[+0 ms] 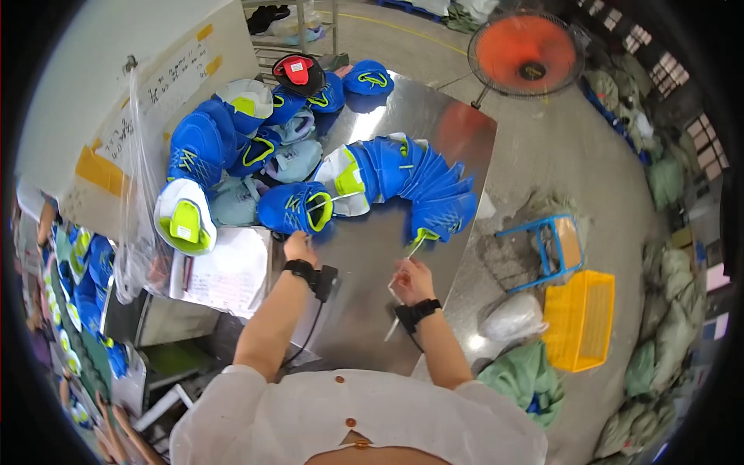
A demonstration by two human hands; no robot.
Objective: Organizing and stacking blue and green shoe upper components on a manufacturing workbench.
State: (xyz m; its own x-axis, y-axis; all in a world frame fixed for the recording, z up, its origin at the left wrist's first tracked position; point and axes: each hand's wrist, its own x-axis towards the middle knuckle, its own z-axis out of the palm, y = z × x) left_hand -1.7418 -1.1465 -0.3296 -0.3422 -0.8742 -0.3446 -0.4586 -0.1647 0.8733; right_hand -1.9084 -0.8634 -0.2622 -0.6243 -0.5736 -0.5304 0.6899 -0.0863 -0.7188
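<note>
At lower centre, the right hand (411,280) pinches a thin white stick (404,273) (long axis running lower left to upper right) toward fanned blue shoe uppers (418,182); the left hand (298,248), fingers curled, touches another blue upper (294,209) on the steel table (372,271).

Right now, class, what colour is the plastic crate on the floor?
Yellow: the crate shows best in the head view, at right.

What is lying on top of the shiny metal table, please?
On the metal table lie blue shoe uppers with yellow-green trim, fanned in a curved row and heaped at the far left. The tabletop beneath them is covered.
</note>
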